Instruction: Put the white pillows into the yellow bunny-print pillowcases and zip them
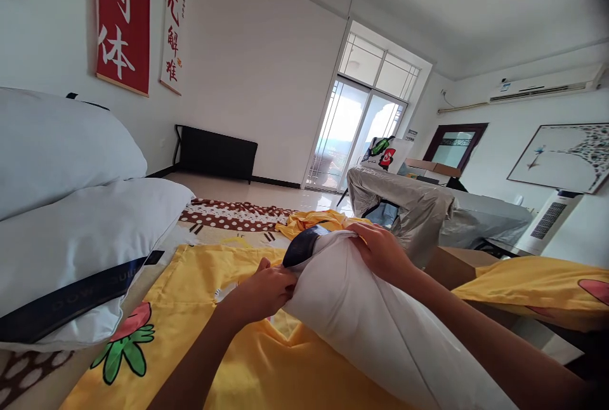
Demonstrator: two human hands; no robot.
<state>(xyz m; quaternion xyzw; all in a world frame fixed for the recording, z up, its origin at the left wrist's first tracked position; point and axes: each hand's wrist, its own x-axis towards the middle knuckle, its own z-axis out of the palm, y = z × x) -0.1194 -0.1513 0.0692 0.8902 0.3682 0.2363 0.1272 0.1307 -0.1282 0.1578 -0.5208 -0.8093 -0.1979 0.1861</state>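
A white pillow [352,308] with a dark blue band [302,247] at its far end lies slanting toward me, its end bunched up. My left hand [269,290] is closed on the near-left edge of that end. On the upper right of the same end, my right hand [378,248] grips the fabric, fingers curled over it. Beneath the pillow spreads a yellow pillowcase [200,289] printed with a red and green fruit or vegetable shape. Part of the pillow's lower body runs out of view at the bottom edge.
Two more white pillows [71,226] are stacked at left. A brown dotted blanket [228,214] lies beyond, with crumpled yellow cloth [314,219] on it. At right are a cardboard box [450,261], a yellow printed pillow [533,283] and plastic-covered furniture [404,188].
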